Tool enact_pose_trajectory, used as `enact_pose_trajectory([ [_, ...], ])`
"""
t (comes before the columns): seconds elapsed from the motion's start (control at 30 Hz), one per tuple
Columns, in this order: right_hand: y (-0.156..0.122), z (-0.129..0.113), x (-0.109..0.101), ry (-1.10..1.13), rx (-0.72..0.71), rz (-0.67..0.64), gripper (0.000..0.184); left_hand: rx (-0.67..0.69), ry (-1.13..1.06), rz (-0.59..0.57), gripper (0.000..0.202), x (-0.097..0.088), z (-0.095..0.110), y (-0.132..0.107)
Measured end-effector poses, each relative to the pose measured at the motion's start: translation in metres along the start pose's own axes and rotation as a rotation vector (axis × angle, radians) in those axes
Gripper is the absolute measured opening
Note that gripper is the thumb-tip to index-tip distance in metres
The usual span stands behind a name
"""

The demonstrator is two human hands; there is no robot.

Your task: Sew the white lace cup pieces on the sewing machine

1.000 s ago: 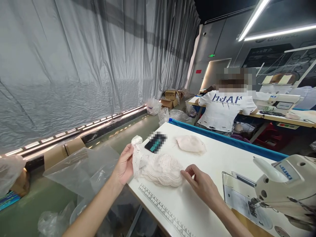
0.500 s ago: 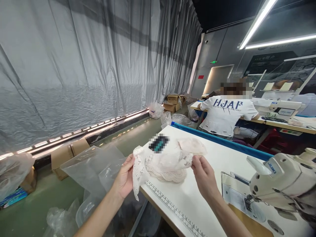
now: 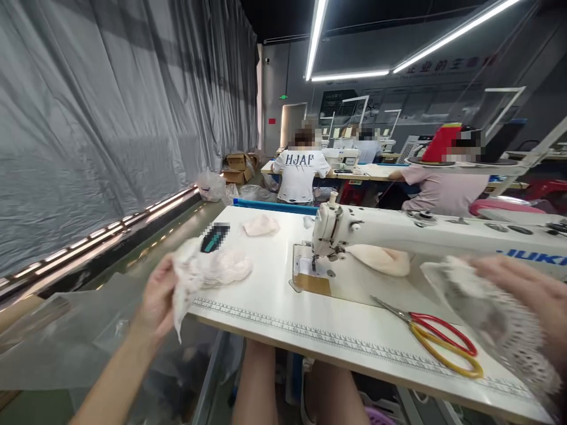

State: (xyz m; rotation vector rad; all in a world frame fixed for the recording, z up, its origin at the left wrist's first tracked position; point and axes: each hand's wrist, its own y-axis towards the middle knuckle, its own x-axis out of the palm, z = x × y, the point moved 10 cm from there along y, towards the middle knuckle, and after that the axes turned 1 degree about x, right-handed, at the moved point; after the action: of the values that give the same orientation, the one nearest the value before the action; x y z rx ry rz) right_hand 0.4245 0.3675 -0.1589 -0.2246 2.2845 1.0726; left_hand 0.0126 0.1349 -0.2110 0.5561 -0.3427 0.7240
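Observation:
My left hand [image 3: 160, 298] pinches a white lace piece [image 3: 186, 283] at the table's left edge, its pointed end hanging down. Touching it on the right is a pile of white lace pieces [image 3: 230, 267]. Far to the right, my right hand [image 3: 527, 289] is blurred by motion, with another white lace piece [image 3: 500, 330] hanging under its fingers. Scissors [image 3: 411, 319] with red and yellow handles lie just left of that lace. A sewing machine [image 3: 330, 233] stands between my hands, with cream fabric [image 3: 383, 260] under its arm.
A ruler strip [image 3: 310, 333] runs along the table's front edge. A pixelated dark item [image 3: 215, 237] and a folded pale fabric piece [image 3: 260, 225] lie at the back left. Plastic bags [image 3: 101, 330] are left of the table. Co-workers sit at machines ahead.
The view has turned right, bringing the whole sewing machine and scissors into sight. My right hand has left the lace at the left and moved far right, onto other lace. My left hand still holds its lace.

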Motion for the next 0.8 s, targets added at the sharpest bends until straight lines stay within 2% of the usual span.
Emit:
enact_pose_trajectory([
  [0.03,0.002,-0.003,0.012,0.029,-0.005,-0.05,0.043,0.055,0.205,-0.178,0.009,0.037,-0.002,0.0],
  [0.07,0.004,-0.007,0.032,0.046,-0.026,-0.121,0.041,0.094,0.426,-0.39,0.006,0.076,-0.013,-0.004],
  [0.1,-0.001,-0.015,0.07,0.007,-0.1,-0.351,0.043,0.122,0.642,-0.602,0.008,0.11,-0.034,-0.014],
  [0.13,-0.006,-0.016,0.094,-0.006,-0.139,-0.43,0.043,0.14,0.865,-0.799,0.012,0.136,-0.062,-0.026],
  [0.17,-0.01,-0.013,0.112,-0.022,-0.155,-0.454,0.04,0.176,1.086,-0.967,0.014,0.153,-0.091,-0.038],
  [0.2,-0.016,-0.005,0.124,-0.044,-0.166,-0.458,0.035,0.183,1.159,-1.026,0.012,0.161,-0.113,-0.044],
  [0.27,-0.028,0.023,0.126,-0.108,-0.138,-0.381,0.035,0.205,1.244,-1.061,0.007,0.165,-0.145,-0.052],
  [0.33,-0.042,0.061,0.106,-0.186,-0.081,-0.264,0.041,0.222,1.281,-1.077,0.01,0.161,-0.164,-0.058],
  [0.43,-0.064,0.111,0.073,-0.308,-0.082,-0.175,0.043,0.291,1.28,-1.163,0.021,0.16,-0.174,-0.066],
  [0.6,-0.087,0.159,0.056,-0.488,-0.232,-0.144,0.044,0.362,1.303,-1.244,0.031,0.164,-0.188,-0.068],
  [0.7,-0.089,0.16,0.06,-0.52,-0.217,-0.06,0.044,0.328,1.344,-1.286,0.034,0.168,-0.198,-0.074],
  [0.77,-0.09,0.136,0.076,-0.444,-0.242,-0.045,0.037,0.312,1.339,-1.308,0.036,0.171,-0.197,-0.078],
  [0.8,-0.091,0.115,0.086,-0.369,-0.293,-0.026,0.035,0.315,1.33,-1.323,0.038,0.173,-0.195,-0.079],
])
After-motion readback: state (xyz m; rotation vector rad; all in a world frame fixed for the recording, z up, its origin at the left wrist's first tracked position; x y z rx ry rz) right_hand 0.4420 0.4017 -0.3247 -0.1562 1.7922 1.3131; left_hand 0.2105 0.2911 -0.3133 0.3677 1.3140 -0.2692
